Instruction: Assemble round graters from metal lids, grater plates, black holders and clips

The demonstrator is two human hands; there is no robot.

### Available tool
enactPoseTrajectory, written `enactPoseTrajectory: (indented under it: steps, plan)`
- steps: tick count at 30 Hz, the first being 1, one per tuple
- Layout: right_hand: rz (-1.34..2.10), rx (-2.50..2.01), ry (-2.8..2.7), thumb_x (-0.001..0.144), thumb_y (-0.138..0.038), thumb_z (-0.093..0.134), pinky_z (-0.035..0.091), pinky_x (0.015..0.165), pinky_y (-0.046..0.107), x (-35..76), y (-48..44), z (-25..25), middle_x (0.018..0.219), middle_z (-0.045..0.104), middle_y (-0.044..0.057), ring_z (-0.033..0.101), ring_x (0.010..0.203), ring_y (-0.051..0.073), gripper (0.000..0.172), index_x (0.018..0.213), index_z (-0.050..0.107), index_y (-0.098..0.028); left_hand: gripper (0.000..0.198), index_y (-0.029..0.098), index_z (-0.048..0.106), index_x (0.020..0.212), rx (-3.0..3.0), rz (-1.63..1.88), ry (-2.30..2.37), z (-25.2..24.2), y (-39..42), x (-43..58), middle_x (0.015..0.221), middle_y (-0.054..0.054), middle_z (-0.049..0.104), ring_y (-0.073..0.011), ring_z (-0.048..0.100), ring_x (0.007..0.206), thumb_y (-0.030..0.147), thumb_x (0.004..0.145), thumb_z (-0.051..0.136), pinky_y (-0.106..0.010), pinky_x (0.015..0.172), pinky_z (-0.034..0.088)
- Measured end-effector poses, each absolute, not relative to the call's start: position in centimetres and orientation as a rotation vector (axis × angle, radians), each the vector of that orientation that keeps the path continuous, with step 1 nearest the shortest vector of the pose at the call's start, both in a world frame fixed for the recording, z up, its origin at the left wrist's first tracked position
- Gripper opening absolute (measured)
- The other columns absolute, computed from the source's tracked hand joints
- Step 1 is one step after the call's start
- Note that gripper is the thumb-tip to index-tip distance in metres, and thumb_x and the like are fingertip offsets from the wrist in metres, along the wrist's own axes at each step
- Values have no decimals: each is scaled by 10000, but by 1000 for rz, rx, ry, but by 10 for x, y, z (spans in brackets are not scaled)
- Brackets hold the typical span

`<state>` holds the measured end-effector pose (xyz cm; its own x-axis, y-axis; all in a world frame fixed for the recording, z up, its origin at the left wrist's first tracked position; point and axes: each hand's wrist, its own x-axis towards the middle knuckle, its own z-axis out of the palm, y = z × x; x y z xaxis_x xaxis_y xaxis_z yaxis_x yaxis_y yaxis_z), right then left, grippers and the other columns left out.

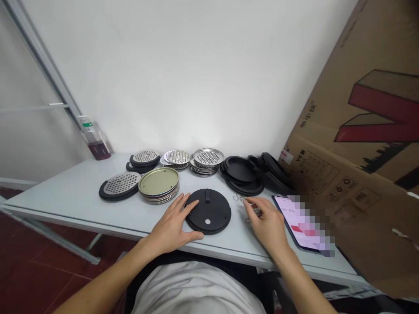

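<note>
My left hand (173, 224) lies with spread fingers along the left edge of a round black disc (218, 213), touching it. The disc is flat on the table near the front edge, with a small raised tab, a pale round spot and a notch at its right. To its right, my right hand (269, 223) has thumb and forefinger pinched together at a thin curved wire piece (236, 197). More small metal bits show partly beneath that hand, mostly hidden by the fingers.
Behind the disc stand a gold-topped stack of round plates (159, 181), perforated discs with black rims (121, 183), metal grater discs (208, 157) and black rings (242, 170). A phone (296, 222) lies right, beside a large cardboard box (360, 174). A bottle (98, 148) stands far left.
</note>
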<state>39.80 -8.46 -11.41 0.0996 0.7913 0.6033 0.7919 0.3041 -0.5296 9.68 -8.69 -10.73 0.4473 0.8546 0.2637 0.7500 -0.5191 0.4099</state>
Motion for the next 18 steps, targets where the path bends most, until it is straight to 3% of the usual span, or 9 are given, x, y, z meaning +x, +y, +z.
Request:
enactPoseTrajectory:
  steps: [10, 18]
  plan:
    - [-327, -1727, -1881, 902, -237, 498, 498, 839, 515, 407, -75, -125, 1055, 684, 163, 593, 938, 337, 267, 923, 756, -171, 898, 314, 371, 1515, 2451, 621, 1397, -106, -87, 97, 1629, -85, 253, -378, 229, 1488, 611, 751, 736, -555, 1176, 306]
    - [-214, -1659, -1912, 878, -250, 548, 504, 827, 490, 410, -76, -128, 1058, 672, 127, 570, 944, 328, 216, 830, 756, -213, 889, 303, 382, 1511, 2444, 614, 1403, -106, -87, 98, 1623, -99, 265, -381, 234, 1485, 621, 755, 726, -567, 1174, 300]
